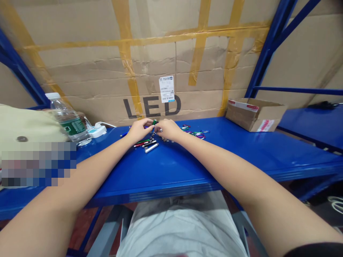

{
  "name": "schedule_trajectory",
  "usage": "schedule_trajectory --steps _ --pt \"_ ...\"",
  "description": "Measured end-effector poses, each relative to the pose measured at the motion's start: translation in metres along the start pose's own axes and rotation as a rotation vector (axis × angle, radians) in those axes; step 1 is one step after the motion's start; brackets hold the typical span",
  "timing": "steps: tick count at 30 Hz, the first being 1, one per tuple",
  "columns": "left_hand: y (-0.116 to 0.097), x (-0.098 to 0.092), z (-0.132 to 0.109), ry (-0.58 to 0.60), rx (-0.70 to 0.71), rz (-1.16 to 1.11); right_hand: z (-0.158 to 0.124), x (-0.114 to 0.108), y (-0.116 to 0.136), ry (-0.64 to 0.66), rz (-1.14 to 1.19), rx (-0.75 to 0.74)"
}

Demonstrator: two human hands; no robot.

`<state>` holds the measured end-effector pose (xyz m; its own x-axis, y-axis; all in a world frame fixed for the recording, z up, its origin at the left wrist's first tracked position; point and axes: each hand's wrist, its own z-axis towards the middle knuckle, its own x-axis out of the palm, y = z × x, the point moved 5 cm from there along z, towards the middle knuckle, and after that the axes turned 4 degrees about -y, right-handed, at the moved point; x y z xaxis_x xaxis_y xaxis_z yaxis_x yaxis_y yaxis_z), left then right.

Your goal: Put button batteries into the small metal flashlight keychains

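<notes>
Both my hands meet over the far middle of a blue metal shelf (171,167). My left hand (138,130) and my right hand (168,130) are closed in pinches around a small green piece (154,122) with a little metal chain or ring hanging between them. Below the hands lie several small tube-shaped items, among them a silver one (151,147) and a red and a dark one (142,143). To the right of my right hand is a scatter of coloured carabiner clips (194,132).
A plastic water bottle (68,121) stands at the left beside a white power strip (98,130). An open cardboard box (254,114) sits at the right on the shelf. A big taped carton marked LED (150,64) forms the back wall. Blue rack posts rise on both sides.
</notes>
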<state>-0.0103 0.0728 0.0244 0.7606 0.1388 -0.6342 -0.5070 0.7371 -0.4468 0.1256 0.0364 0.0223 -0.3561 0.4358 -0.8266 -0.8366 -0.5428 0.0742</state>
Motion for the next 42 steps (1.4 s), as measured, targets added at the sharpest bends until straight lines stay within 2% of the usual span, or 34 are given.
schedule_trajectory --steps 4,6,8,11,14,20,25,29,33,35,38,42 --pt "-0.003 0.001 -0.002 0.028 0.027 0.045 -0.006 -0.018 -0.022 -0.225 0.316 0.194" --pt "-0.006 0.003 -0.004 0.048 0.050 0.076 -0.012 -0.022 -0.035 -0.271 0.481 0.308" --pt "-0.009 0.005 -0.005 0.071 0.074 0.092 -0.016 -0.022 -0.042 -0.238 0.654 0.371" --pt "-0.013 0.008 -0.006 0.081 0.108 0.075 -0.018 -0.019 -0.043 -0.138 0.803 0.335" --pt "-0.017 0.009 -0.006 0.087 0.123 0.042 -0.018 -0.020 -0.038 -0.086 0.778 0.290" --pt "-0.020 0.011 -0.008 0.107 0.138 0.029 -0.020 -0.018 -0.038 -0.049 0.688 0.334" --pt "-0.020 0.015 -0.008 0.175 0.137 0.035 -0.020 -0.020 -0.042 -0.033 0.455 0.240" --pt "-0.022 0.016 -0.008 0.191 0.159 0.046 -0.021 -0.024 -0.041 0.044 0.281 0.180" --pt "-0.023 0.019 -0.008 0.201 0.167 0.010 -0.025 -0.031 -0.030 0.160 0.210 0.164" --pt "-0.022 0.020 -0.009 0.202 0.160 -0.023 -0.027 -0.031 -0.026 0.218 0.241 0.177" --pt "-0.023 0.017 -0.009 0.162 0.160 -0.030 -0.027 -0.026 -0.029 0.226 0.397 0.258" --pt "-0.032 0.008 -0.011 0.045 0.285 0.070 -0.025 -0.015 -0.034 0.180 0.656 0.386"
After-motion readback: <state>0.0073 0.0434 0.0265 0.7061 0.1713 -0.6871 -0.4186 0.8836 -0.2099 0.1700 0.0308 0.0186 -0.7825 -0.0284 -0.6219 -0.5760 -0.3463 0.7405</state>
